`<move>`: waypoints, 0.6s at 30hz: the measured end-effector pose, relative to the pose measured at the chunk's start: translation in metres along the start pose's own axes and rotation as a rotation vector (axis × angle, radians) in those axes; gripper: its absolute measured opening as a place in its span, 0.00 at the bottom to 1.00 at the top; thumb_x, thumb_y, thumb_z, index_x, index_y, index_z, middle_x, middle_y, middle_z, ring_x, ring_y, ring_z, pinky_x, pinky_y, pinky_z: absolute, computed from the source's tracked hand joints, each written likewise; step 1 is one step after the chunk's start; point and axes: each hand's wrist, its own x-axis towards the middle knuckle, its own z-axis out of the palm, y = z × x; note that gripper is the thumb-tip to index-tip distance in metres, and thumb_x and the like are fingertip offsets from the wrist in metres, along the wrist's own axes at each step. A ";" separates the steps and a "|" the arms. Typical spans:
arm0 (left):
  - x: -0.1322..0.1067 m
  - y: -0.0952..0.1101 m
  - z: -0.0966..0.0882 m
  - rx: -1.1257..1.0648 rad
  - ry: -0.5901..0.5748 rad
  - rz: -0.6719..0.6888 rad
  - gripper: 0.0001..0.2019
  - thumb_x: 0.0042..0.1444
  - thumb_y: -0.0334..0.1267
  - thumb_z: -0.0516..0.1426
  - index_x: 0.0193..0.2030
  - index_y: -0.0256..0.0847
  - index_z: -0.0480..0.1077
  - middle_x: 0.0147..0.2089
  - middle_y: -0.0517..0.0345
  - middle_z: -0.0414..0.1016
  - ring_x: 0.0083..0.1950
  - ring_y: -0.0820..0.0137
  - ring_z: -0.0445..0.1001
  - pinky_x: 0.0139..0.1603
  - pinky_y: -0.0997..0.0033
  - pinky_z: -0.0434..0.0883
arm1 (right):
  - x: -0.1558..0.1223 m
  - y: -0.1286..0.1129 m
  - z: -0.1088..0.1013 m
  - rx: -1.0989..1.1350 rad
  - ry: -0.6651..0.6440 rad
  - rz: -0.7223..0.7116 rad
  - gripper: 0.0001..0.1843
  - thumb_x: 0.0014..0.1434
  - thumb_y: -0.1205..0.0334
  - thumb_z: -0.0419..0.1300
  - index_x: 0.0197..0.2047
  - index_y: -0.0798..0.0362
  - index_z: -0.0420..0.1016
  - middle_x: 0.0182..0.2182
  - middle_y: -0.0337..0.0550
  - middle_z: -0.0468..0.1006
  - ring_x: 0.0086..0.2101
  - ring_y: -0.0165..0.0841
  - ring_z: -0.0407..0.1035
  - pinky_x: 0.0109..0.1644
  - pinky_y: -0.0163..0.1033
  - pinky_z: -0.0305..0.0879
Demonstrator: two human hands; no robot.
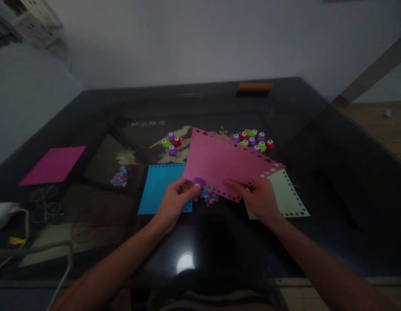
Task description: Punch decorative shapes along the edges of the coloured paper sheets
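Note:
A pink sheet of paper (222,160) with shaped holes along its edges is held tilted above the table. My right hand (263,201) pinches its lower right part between thumb and fingers. My left hand (174,201) is closed around a small purple craft punch (199,182) at the sheet's lower left edge, thumb on its top. Just below lies a pile of tiny punched paper bits (209,197). A blue sheet (163,185), partly behind my left hand, has holes along its edges. A pale green sheet (286,194), also hole-edged, lies partly under my right hand.
Several colourful punches (171,144) stand behind the blue sheet, and more punches (252,140) stand behind the pink one. A magenta sheet (54,165) and another heap of paper bits (120,176) lie left. A brown roll (254,87) rests at the dark table's far edge.

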 end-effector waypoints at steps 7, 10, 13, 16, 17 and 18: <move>0.001 -0.002 -0.001 -0.004 -0.015 0.003 0.13 0.46 0.45 0.64 0.34 0.37 0.72 0.26 0.61 0.69 0.27 0.73 0.66 0.31 0.72 0.62 | -0.001 0.003 0.001 0.006 0.001 -0.022 0.07 0.52 0.55 0.64 0.30 0.47 0.82 0.28 0.40 0.83 0.31 0.39 0.76 0.36 0.43 0.70; 0.000 -0.002 -0.001 -0.007 -0.014 0.000 0.13 0.46 0.45 0.65 0.33 0.37 0.72 0.26 0.62 0.69 0.27 0.73 0.66 0.31 0.73 0.62 | -0.001 0.003 0.001 0.012 -0.001 -0.018 0.06 0.52 0.55 0.65 0.30 0.46 0.82 0.29 0.40 0.83 0.32 0.40 0.76 0.37 0.44 0.70; 0.000 -0.001 -0.001 -0.010 -0.010 -0.008 0.13 0.46 0.45 0.65 0.32 0.37 0.72 0.26 0.62 0.69 0.27 0.74 0.66 0.31 0.73 0.62 | -0.001 0.002 0.000 0.014 -0.005 -0.018 0.07 0.52 0.55 0.65 0.31 0.47 0.82 0.30 0.40 0.83 0.32 0.40 0.77 0.37 0.44 0.70; -0.001 0.001 0.000 -0.010 -0.009 -0.013 0.13 0.46 0.44 0.65 0.33 0.37 0.72 0.26 0.63 0.69 0.27 0.74 0.66 0.31 0.73 0.62 | -0.001 0.001 0.000 -0.001 -0.006 -0.022 0.07 0.52 0.55 0.64 0.30 0.47 0.82 0.29 0.40 0.83 0.31 0.41 0.77 0.36 0.44 0.70; -0.001 0.001 0.000 -0.008 -0.013 -0.015 0.13 0.46 0.44 0.65 0.33 0.37 0.72 0.25 0.63 0.69 0.27 0.74 0.66 0.32 0.73 0.62 | -0.001 0.000 0.000 -0.007 -0.007 -0.024 0.07 0.52 0.56 0.64 0.29 0.47 0.82 0.28 0.40 0.83 0.30 0.41 0.77 0.36 0.44 0.70; -0.001 0.002 0.000 -0.004 -0.015 -0.016 0.13 0.46 0.44 0.65 0.32 0.38 0.72 0.25 0.63 0.69 0.27 0.74 0.66 0.32 0.73 0.62 | -0.001 0.000 -0.001 -0.011 -0.007 -0.026 0.07 0.52 0.56 0.64 0.29 0.47 0.82 0.28 0.39 0.83 0.30 0.40 0.76 0.35 0.43 0.70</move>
